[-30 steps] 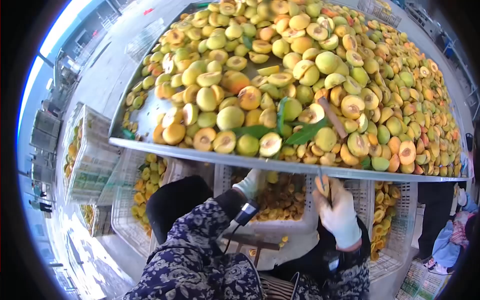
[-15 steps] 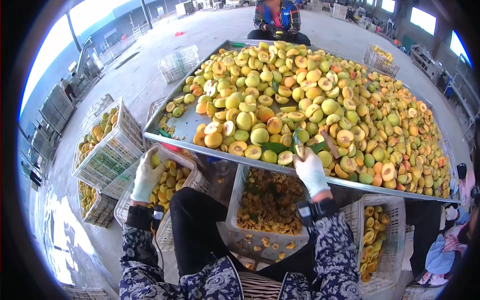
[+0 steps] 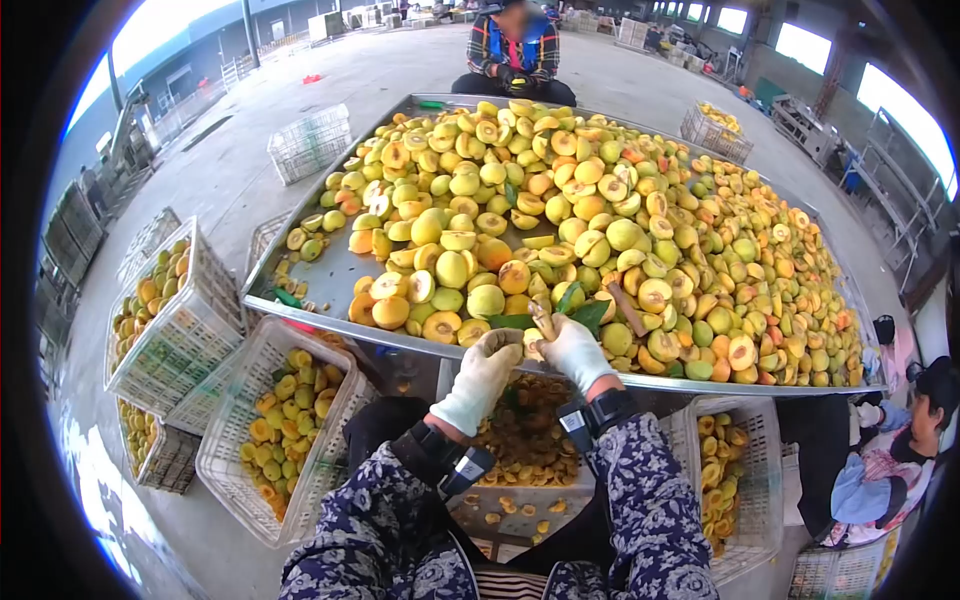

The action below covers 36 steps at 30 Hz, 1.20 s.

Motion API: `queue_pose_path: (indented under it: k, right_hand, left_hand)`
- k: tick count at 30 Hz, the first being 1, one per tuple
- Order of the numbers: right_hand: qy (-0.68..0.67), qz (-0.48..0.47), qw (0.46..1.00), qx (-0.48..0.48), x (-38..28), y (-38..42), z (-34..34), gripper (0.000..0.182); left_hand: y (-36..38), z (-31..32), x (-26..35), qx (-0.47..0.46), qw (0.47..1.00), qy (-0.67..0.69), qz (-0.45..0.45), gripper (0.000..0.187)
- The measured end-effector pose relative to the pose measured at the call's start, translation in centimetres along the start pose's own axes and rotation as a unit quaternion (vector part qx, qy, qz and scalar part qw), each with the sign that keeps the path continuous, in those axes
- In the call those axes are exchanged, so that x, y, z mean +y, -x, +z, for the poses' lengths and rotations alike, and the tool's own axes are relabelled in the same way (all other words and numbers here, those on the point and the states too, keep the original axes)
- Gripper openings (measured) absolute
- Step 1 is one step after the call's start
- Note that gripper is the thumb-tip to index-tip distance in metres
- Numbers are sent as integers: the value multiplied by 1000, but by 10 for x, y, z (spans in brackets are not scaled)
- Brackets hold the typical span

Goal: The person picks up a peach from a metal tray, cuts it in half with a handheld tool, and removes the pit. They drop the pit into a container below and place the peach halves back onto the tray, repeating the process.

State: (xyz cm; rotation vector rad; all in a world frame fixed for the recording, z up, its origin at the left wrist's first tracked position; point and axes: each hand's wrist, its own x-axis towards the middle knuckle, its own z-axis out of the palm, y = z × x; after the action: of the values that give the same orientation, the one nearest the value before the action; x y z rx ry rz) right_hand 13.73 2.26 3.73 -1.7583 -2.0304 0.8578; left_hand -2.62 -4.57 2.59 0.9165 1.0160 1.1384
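Seated person [image 3: 514, 50] w/ blue vest, red scrap [image 3: 312, 78] on flr [image 3: 400, 55], metal rack [image 3: 893, 185] far R, bright window [image 3: 803, 47]

From my remote view, a rimmed metal table [image 3: 335, 272] stretches out beyond both hands. Whole and halved yellow-green fruit [image 3: 625, 235] lies heaped across it, deepest ahead and to the right of my right hand [image 3: 575, 352]. Green leaves [image 3: 590, 316] and a brown stick [image 3: 627, 308] lie among the fruit just past that hand. Ahead and left of my left hand [image 3: 478, 385], metal shows through beside a small green item [image 3: 287, 298] I can't identify.
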Motion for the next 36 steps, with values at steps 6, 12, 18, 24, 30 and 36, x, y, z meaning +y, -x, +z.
queue_pose_path:
  k: [6, 12, 18, 24, 30, 36]
  right_hand:
    - [-264, 26, 964, -4, 29, -27, 22, 31]
    - [-582, 92, 804, 75, 15, 22, -10, 26]
    - [-405, -2, 906, 127, 16, 29, 10, 31]
    - [-354, -43, 931, 75, 24, 56, -24, 26]
    - [-284, -125, 951, -1, 13, 44, -22, 48]
    - [-424, 40, 898, -109, 4, 39, -23, 52]
  left_hand:
    - [-49, -10, -25, 75, 949, 305, -40, 30]
    - [-75, 18, -22, 27, 945, 313, -86, 54]
    - [-86, 25, -57, -56, 970, 234, 33, 53]
    - [-74, 11, -16, -39, 947, 314, -47, 49]
    - [-69, 5, 8, -105, 923, 366, -55, 65]
    - [-66, 8, 3, -91, 951, 293, -44, 63]
